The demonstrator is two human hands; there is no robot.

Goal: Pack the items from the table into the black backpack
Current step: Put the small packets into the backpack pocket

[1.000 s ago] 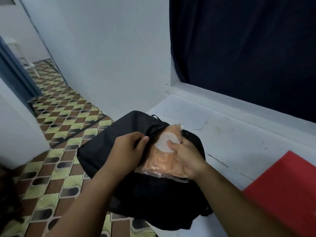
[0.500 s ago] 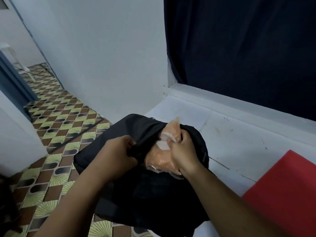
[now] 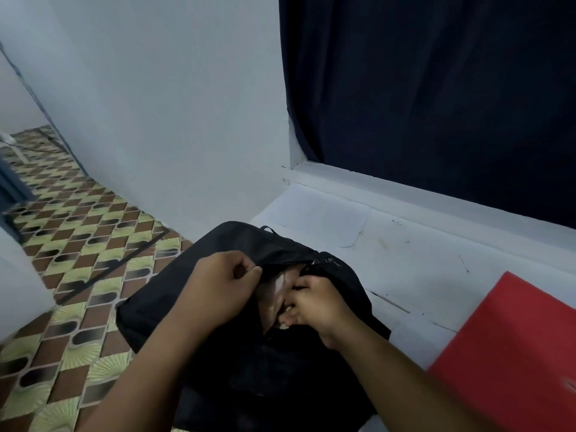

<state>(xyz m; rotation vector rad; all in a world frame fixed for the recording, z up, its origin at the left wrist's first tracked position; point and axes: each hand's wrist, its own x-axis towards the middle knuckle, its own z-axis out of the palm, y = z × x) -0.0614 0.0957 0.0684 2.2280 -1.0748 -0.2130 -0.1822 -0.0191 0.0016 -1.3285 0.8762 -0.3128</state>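
Plainly, the black backpack point(image 3: 199, 294) was laid at the near left corner of the white table point(image 3: 414, 263), its left side overhanging the table's edge above the patterned floor tiles point(image 3: 78, 275). Bare tabletop was left open to the right of the bag as far as a red flat object point(image 3: 511, 350), whose lower and right parts were cut off by the frame. Behind, the table was closed in by a white ledge point(image 3: 405, 188) under a dark curtain point(image 3: 436, 95) and by a plain white wall point(image 3: 162, 113).

The bag's fabric was seen as soft, matte and creased, and its mouth was held apart. The left rim of the opening was pinched by the left hand point(image 3: 218, 291), fingers curled tight on the cloth. The right hand point(image 3: 314, 307) was curled round a clear plastic packet point(image 3: 277, 291), glossy and crumpled, with pale orange contents and a white patch. The packet was sunk most of the way into the opening, only a narrow strip being left in sight between the two hands. What the packet contained could not be made out, and the bag's interior was lost in shadow.
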